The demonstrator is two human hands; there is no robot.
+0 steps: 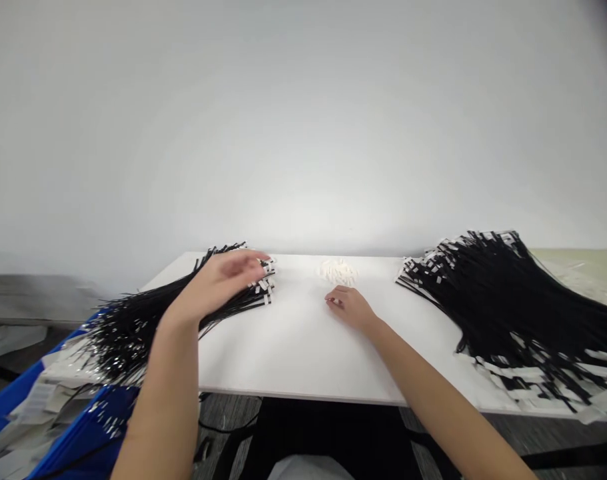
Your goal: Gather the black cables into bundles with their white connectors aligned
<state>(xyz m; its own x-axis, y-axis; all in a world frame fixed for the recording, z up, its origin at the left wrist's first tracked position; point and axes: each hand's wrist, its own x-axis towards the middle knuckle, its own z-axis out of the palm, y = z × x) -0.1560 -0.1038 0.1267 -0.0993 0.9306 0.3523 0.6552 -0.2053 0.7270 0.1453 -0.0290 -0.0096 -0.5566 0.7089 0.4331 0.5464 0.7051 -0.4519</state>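
Observation:
My left hand (223,280) is raised over the right end of a bundle of black cords (153,300) with white tips. Its fingers are stretched out and the thumb is apart from them, slightly blurred. I see nothing held in it. Just in front of a small pile of white pieces (337,271), my right hand (350,305) is low over the table, thumb and fingertips pinched together. Whatever is between those fingertips, if anything, is too small to name.
A larger heap of black cords (523,300) with white tags covers the right of the white table (283,353). A blue bin (78,427) with papers and bags stands at lower left. Clear plastic (583,273) lies at far right. A pale wall (303,133) rises behind.

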